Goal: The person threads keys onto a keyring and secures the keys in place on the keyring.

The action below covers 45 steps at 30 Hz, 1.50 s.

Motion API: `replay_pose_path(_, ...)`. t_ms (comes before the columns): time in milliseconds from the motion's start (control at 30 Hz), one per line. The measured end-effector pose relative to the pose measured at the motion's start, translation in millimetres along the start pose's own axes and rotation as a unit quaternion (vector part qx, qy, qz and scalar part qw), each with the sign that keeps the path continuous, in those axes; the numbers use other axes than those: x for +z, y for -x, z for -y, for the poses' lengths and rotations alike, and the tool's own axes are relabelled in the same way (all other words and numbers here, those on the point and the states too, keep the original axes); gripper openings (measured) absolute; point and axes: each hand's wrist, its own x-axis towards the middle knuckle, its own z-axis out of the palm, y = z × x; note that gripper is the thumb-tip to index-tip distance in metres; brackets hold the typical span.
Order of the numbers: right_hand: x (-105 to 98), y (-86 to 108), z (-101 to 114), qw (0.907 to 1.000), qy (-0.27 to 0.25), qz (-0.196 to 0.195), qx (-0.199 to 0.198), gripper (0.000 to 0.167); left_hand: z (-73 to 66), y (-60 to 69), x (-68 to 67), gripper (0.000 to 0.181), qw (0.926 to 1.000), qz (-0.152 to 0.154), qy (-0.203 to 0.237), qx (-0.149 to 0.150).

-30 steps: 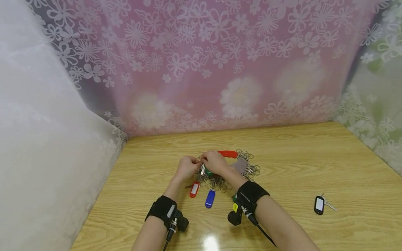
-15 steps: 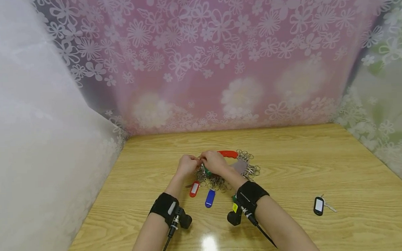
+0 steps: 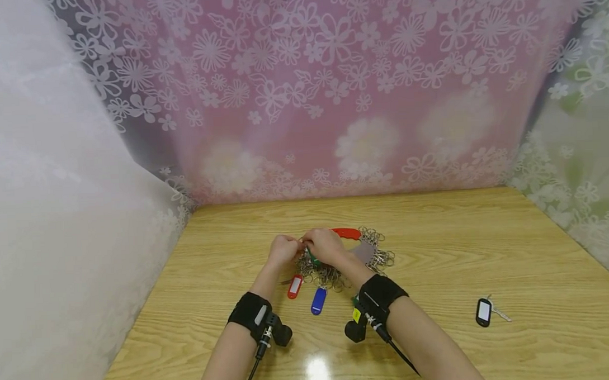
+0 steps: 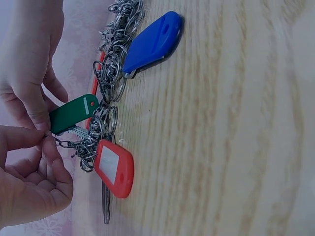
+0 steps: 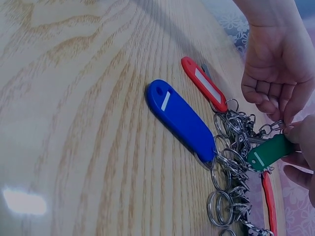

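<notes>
Left grip [image 3: 283,250] pinches a metal ring [image 5: 275,126], right grip [image 3: 325,246] the green key tag [image 5: 270,152] beside it; near both, a red key tag [image 4: 124,173] holds a white label [image 4: 109,164].

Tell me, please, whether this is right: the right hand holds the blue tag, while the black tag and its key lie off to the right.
Not quite: the right hand holds the green tag, as the left wrist view shows, not the blue tag. The black tag and its key do lie off to the right.
</notes>
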Motion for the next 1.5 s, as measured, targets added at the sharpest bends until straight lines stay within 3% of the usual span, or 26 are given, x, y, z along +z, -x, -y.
replay_pose_path(200, 0.2, 0.3, 0.4, 0.9999, -0.005, -0.005, 0.011, 0.017, 2.8, -0.1, -1.8, 0.02, 1.0, 0.001, 0.008, 0.004)
replay_pose_path(333, 1.0, -0.6, -0.1, 0.9988, -0.035, -0.003, 0.034, 0.016, 4.7, 0.5, -5.3, 0.019, 0.9977, 0.019, -0.058, 0.03)
replay_pose_path(500, 1.7, -1.5, -2.7, 0.9939, -0.085, -0.001, 0.07, 0.016, 4.2, -0.9, -6.2, 0.02, 0.9792, 0.049, -0.17, 0.1)
replay_pose_path(600, 1.6, -0.9, -4.1, 0.992, -0.097, 0.0, 0.08, 0.016, 3.3, -1.2, -4.0, 0.02, 0.9703, 0.053, -0.199, 0.127)
replay_pose_path(667, 0.9, -0.4, -3.8, 0.9924, -0.095, 0.003, 0.078, 0.016, 2.4, -0.7, -2.8, 0.02, 0.9711, 0.048, -0.195, 0.128)
replay_pose_path(800, -1.0, 0.1, -1.2, 0.9946, -0.078, 0.01, 0.068, 0.017, 1.7, -0.3, -1.6, 0.021, 0.9833, 0.029, -0.156, 0.089)
replay_pose_path(900, -1.6, -0.1, -0.3, 0.996, -0.065, 0.007, 0.061, 0.016, 1.9, -1.0, -1.1, 0.022, 0.9878, 0.017, -0.138, 0.07)
replay_pose_path(1267, -4.2, -0.7, 0.7, 0.9993, -0.023, -0.002, 0.031, 0.017, -2.9, -0.1, -0.1, 0.022, 0.9888, -0.005, -0.137, 0.058)
replay_pose_path(1500, -4.1, 0.8, 1.8, 0.9999, -0.012, -0.004, -0.012, 0.017, -2.5, 1.5, 0.1, 0.025, 0.9938, -0.01, -0.103, 0.041)
